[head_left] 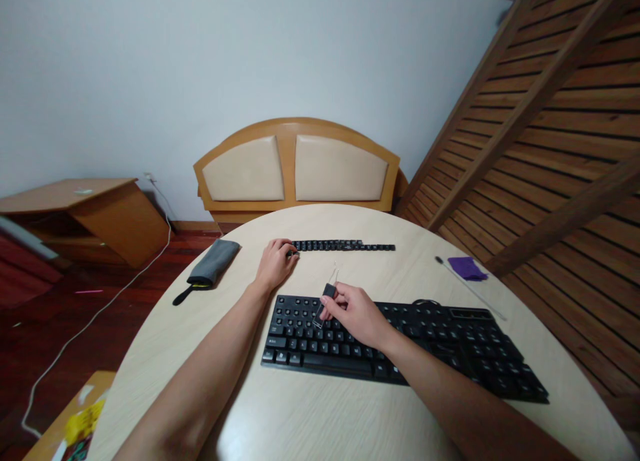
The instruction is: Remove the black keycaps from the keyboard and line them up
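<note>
Forearms, keyboard, puller, grey pouch showing yellow

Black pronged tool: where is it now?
Head view, centre: the black pronged tool is in the right hand, over the left half of the keyboard.

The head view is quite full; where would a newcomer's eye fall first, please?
Likely the black keyboard on the pale round table, with the right hand holding a small wire-tipped tool over it. Beyond it, the left hand is at the left end of a keycap row.
</note>
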`<state>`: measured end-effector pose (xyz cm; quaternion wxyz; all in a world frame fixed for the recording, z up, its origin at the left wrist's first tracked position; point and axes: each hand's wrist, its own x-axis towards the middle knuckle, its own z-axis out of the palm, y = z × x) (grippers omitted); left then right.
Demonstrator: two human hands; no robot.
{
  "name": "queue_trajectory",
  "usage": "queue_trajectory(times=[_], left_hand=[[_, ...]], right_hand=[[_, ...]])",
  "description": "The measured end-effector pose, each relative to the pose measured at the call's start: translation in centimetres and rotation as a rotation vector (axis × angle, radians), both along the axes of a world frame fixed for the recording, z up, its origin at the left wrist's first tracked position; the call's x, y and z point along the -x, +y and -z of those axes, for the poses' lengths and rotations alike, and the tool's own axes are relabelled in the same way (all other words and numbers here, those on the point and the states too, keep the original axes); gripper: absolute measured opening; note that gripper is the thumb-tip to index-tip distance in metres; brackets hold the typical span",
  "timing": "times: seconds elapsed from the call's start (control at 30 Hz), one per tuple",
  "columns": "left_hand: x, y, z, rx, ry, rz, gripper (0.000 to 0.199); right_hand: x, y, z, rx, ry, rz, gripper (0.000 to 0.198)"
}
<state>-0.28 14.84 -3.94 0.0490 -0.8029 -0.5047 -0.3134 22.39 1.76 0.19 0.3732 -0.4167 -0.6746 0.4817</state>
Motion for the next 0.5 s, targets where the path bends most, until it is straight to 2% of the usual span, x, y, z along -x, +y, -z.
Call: queue_trajectory(times=[0.5], left_hand=[[-0.02, 0.06, -0.18, 0.025, -0.025, -0.040, 0.014]], right_hand=[[0.02, 0.03, 0.06, 0.005, 0.001, -0.003, 0.033]])
